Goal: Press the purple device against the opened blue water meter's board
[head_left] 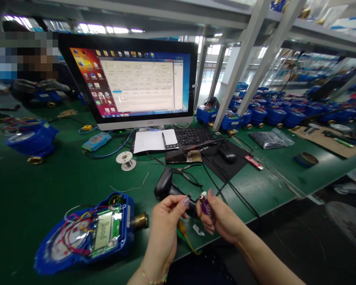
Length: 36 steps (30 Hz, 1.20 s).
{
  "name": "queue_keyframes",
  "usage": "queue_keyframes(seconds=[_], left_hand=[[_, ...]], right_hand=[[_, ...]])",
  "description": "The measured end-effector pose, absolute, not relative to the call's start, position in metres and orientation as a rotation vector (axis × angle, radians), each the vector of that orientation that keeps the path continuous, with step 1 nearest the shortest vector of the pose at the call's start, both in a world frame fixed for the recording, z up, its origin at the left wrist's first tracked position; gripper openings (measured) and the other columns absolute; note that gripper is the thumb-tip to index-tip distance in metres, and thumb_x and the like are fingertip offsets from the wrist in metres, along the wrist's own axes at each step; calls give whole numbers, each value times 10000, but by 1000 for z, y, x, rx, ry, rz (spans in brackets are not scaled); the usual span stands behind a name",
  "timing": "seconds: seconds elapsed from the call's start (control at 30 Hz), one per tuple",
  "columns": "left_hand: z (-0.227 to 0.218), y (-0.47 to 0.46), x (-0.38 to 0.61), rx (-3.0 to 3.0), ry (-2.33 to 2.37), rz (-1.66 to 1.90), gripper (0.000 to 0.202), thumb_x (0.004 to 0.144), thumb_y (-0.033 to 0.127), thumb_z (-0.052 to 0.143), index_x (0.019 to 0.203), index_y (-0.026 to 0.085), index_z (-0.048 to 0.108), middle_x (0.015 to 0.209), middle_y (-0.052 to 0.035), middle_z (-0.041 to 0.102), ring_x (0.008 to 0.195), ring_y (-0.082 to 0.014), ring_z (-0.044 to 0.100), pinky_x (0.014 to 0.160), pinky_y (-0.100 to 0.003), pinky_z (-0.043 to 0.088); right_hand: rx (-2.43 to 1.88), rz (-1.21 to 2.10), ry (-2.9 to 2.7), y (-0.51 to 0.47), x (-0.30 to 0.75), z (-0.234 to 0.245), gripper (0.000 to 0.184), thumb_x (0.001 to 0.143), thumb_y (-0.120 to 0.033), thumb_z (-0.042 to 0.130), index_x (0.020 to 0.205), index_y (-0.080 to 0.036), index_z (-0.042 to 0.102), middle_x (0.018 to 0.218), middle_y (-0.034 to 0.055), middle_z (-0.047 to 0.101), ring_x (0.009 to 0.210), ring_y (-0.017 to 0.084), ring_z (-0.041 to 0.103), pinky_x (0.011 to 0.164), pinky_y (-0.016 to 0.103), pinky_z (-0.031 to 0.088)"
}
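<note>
Here, right hand (218,217) grips purple lighter (205,205).

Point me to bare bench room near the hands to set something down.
Free: green mat between the solder spool and the opened blue meter, and right of the mouse pad toward the tape roll. Crowded: cables and scanner ahead of both hands.

The green bench (32,198) carries an opened blue meter (86,233), monitor (130,79), keyboard (194,136), mouse (228,155) and solder spool (126,160).
</note>
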State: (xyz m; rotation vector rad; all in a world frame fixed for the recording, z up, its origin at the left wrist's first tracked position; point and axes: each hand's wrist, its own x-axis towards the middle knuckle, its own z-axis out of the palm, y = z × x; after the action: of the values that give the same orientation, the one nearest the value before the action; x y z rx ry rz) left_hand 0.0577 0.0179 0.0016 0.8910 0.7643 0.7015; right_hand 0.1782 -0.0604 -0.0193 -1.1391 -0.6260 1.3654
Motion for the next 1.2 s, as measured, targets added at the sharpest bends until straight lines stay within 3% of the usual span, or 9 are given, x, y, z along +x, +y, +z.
queue_keyframes(seconds=[0.13,0.37,0.7,0.8,0.93,1.0,1.1,1.17,1.2], left_hand=[[3,15,58,961,757,639,228,585,290,760,678,116,647,544,22,528,513,-41,440,507,-117,366],[0,13,62,996,737,549,216,589,274,755,673,103,654,580,-2,578,506,-41,447,505,-126,363],[-1,14,63,976,739,532,225,565,271,773,666,107,658,569,2,576,495,-39,445,492,-124,364],[-2,13,63,988,749,542,219,568,271,770,661,108,655,567,4,574,495,-40,442,496,-125,364],[-3,13,62,1006,761,551,207,595,276,753,662,111,649,585,1,583,507,-39,452,511,-123,369],[-3,14,62,1003,767,557,209,602,272,751,672,105,645,591,-3,584,513,-41,459,513,-122,374],[-1,13,64,917,748,577,238,595,268,761,697,102,623,601,3,571,530,-52,484,525,-132,410],[4,10,65,788,695,601,257,602,254,763,732,115,591,619,19,556,547,-58,506,568,-155,458],[7,9,66,717,659,621,262,615,241,757,757,123,571,629,28,548,557,-59,513,597,-172,480]], right_hand=[[-1211,1502,-485,-55,180,-21,613,787,-647,314,431,-162,429,303,-65,251,254,43,213,281,166,201],[-1252,1533,-473,-54,185,-24,532,802,-455,260,392,-163,433,283,-55,248,224,47,181,251,163,175],[-1289,1562,-486,-53,187,-26,532,817,-395,232,386,-159,435,274,-46,256,218,52,184,241,159,170],[-1292,1568,-492,-54,188,-27,547,837,-418,229,401,-160,436,278,-54,244,226,54,188,248,161,169],[-1304,1558,-492,-56,190,-26,589,834,-584,288,453,-161,437,307,-68,262,250,47,202,273,165,181],[-1362,1470,-523,-54,195,-27,622,814,-662,275,528,-152,485,342,-65,306,276,49,243,301,168,222],[-1657,1096,-670,-46,216,-30,675,775,-724,248,734,-133,571,499,-12,458,411,95,423,414,223,383],[-1832,817,-743,-39,234,-32,703,717,-759,314,846,-121,577,692,62,544,646,179,541,608,333,479],[-1874,714,-751,-37,241,-32,727,678,-773,367,900,-111,570,829,112,558,823,235,545,750,399,467]])
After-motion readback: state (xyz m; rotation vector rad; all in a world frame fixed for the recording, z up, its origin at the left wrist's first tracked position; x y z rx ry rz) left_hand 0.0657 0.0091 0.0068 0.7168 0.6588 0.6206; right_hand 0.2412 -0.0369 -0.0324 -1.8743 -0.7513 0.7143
